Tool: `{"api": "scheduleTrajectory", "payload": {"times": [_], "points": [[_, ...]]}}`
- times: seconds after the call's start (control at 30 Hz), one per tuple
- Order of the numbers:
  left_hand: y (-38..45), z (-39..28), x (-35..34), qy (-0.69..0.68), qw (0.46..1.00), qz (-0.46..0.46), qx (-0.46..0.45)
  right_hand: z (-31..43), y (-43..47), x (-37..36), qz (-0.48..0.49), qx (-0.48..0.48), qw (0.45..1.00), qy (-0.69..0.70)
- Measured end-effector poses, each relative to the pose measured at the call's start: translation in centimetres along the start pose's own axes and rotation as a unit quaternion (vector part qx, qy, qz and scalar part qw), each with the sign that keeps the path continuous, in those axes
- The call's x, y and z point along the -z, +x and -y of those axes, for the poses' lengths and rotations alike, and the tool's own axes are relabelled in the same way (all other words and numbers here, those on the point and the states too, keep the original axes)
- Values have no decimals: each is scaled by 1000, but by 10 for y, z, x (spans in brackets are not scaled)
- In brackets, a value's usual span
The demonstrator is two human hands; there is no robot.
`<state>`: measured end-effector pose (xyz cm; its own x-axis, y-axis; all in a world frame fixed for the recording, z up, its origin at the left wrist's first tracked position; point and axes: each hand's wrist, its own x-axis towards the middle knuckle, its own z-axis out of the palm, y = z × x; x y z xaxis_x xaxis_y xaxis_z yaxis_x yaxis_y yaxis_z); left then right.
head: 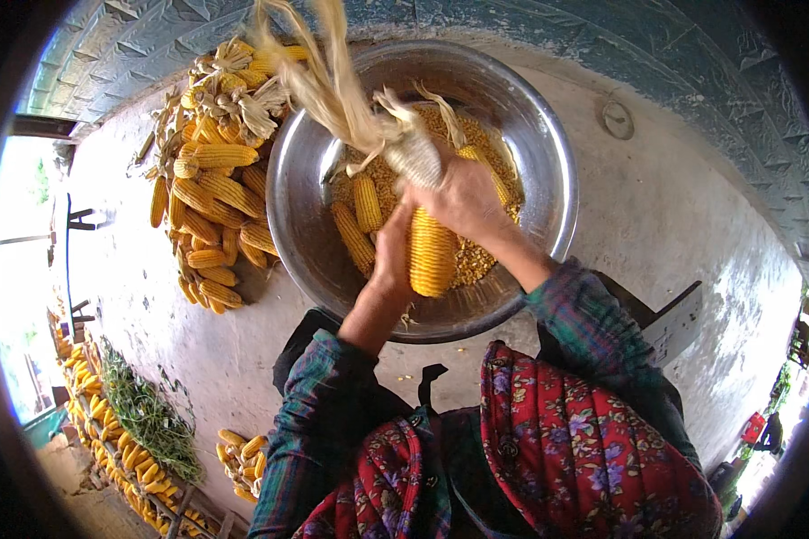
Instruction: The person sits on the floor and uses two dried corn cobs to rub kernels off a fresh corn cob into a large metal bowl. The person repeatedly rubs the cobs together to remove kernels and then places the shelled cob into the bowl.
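Observation:
Over a wide metal basin, my left hand grips a yellow ear of corn, its kernelled end pointing down towards me. My right hand closes around the upper part of the same ear. A pale bare cob with long dry husks sticks out above my fingers. Blur and my hands hide whether this cob and the ear are one piece. Loose corn kernels cover the basin floor. More ears lie on them at the left, and another ear is beyond my right hand.
Left of the basin, a heap of husked ears rests on the concrete floor. A smaller pile of ears lies by my left sleeve. Green cut plants and a row of ears are farther left. A tiled wall stands behind.

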<state>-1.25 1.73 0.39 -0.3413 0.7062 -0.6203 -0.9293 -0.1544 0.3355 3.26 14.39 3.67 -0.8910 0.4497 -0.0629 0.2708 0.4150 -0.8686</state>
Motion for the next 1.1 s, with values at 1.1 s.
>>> {"api": "scheduleTrajectory", "payload": {"times": [1.1], "points": [[-15,-22,-3,387,920,53,-39,-12,10,21,-113,0,968,223]]}}
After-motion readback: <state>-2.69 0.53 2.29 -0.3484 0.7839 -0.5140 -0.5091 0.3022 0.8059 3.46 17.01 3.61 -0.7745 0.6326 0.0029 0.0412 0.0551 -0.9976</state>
